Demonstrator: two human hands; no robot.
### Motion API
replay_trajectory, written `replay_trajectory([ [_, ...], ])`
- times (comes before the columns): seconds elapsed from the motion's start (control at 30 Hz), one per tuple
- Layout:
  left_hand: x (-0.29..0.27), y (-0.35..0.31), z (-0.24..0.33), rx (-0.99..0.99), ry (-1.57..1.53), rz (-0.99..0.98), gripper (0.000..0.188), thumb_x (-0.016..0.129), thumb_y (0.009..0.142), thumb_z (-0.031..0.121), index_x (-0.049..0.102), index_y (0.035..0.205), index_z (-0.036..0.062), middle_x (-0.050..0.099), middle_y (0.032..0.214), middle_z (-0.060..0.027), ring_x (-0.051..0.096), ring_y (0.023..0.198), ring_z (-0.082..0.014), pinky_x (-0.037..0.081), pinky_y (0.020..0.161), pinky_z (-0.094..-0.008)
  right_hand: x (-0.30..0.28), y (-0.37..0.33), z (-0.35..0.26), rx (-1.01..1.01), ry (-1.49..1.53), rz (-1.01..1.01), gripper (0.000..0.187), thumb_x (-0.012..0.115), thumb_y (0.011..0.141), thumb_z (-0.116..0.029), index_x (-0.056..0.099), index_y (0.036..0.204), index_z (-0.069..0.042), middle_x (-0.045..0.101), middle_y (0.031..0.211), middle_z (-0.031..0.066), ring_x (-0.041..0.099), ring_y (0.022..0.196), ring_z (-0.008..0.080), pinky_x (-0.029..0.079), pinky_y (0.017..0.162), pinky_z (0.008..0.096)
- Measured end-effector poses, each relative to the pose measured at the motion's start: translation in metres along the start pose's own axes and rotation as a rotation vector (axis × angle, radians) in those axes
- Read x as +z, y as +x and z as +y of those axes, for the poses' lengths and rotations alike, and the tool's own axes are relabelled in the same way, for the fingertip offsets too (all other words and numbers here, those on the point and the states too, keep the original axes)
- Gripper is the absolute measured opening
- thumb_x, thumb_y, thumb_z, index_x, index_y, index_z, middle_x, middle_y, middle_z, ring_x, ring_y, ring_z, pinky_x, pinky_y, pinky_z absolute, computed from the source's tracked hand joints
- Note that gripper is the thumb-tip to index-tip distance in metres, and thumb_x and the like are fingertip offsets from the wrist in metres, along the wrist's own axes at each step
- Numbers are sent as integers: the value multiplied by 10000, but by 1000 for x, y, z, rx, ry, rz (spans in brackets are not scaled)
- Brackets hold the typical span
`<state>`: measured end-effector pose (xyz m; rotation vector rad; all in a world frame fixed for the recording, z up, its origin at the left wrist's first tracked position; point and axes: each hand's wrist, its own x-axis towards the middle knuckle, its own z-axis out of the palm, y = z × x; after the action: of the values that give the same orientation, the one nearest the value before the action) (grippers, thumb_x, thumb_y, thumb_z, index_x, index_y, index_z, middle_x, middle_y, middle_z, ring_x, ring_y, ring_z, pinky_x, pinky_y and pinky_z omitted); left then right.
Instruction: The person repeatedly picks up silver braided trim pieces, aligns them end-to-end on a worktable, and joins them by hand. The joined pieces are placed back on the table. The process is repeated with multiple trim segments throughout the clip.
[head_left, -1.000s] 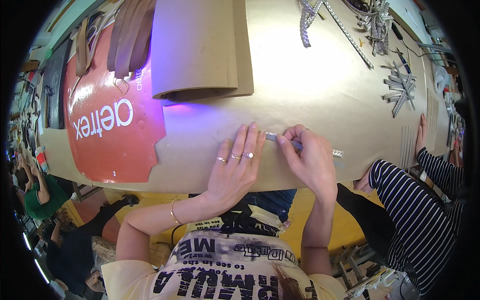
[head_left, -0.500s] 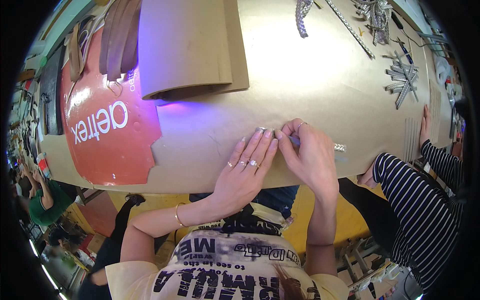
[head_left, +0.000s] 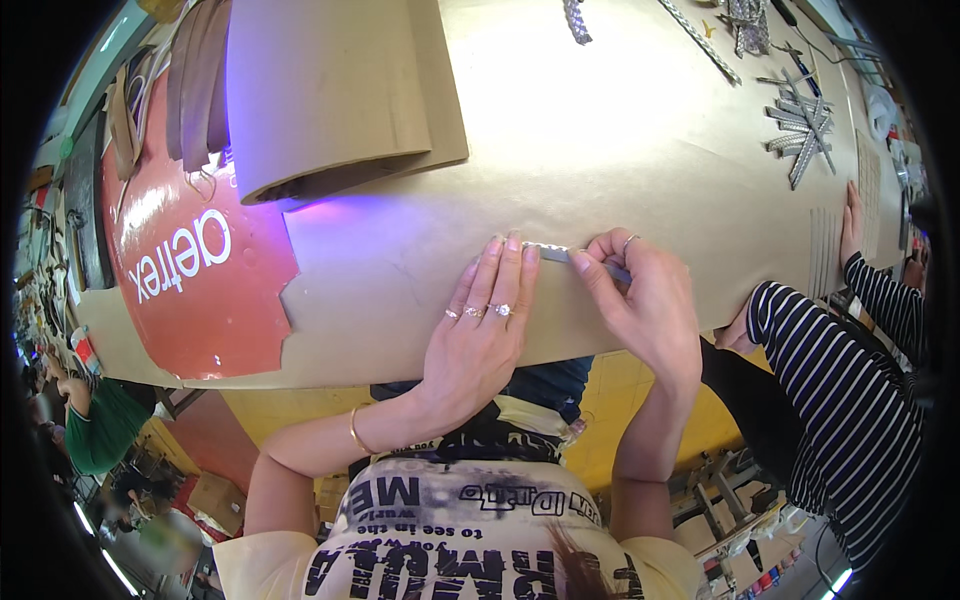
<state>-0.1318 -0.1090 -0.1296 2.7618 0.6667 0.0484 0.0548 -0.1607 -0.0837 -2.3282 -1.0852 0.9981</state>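
My left hand (head_left: 478, 320) lies flat on the brown-covered table, fingers stretched out side by side. Under its fingertips is one end of a narrow grey strip (head_left: 553, 254) with a silver braided edge along its far side. My right hand (head_left: 652, 305) pinches that strip between thumb and curled fingers, a little to the right of the left fingertips. Part of the strip passes beneath the right fingers and is hidden there.
Several short silver braided pieces (head_left: 800, 130) lie in a pile at the right. A curled brown sheet (head_left: 335, 100) and a red sheet (head_left: 215, 300) cover the table's left side. Brown straps (head_left: 200, 90) lie at the far left. Another person's striped sleeve (head_left: 800, 330) reaches the right edge.
My right hand has moved to the right, away from the left fingertips, and more of the strip shows between them. The left hand has shifted slightly left. The view has also moved somewhat.
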Motion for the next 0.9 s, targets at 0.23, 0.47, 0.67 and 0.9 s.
replay_trajectory([
  [0.23,0,3,5,-19,61,20,620,544,849,118,424,1432,-54,426,1460,-222,410,1382,-335,368,1135,-399,0,3,-5,20,-36,4,223,662,907,-246,678,863,-29,637,633,137,629,550,252,478,588,387],
  [0.47,2,4,14,-50,11,45,626,582,803,92,481,1416,18,474,1412,-230,461,1336,-359,410,1090,-438,6,-2,6,-12,-94,59,214,662,895,-245,671,870,-33,657,702,151,651,646,318,491,625,418],
  [0.67,-4,0,6,-70,-128,152,612,604,794,114,514,1396,51,512,1372,-239,501,1289,-370,426,1041,-463,6,-2,-6,-69,-96,93,200,665,893,-233,666,846,-39,645,698,147,623,617,297,475,610,408],
  [0.9,-68,1,-128,-280,-86,660,350,601,859,97,624,1207,64,558,1180,-204,543,1069,-361,420,891,-482,1,-1,-3,-7,-44,38,232,686,889,-222,659,828,0,577,604,97,517,538,165,428,552,335],
])
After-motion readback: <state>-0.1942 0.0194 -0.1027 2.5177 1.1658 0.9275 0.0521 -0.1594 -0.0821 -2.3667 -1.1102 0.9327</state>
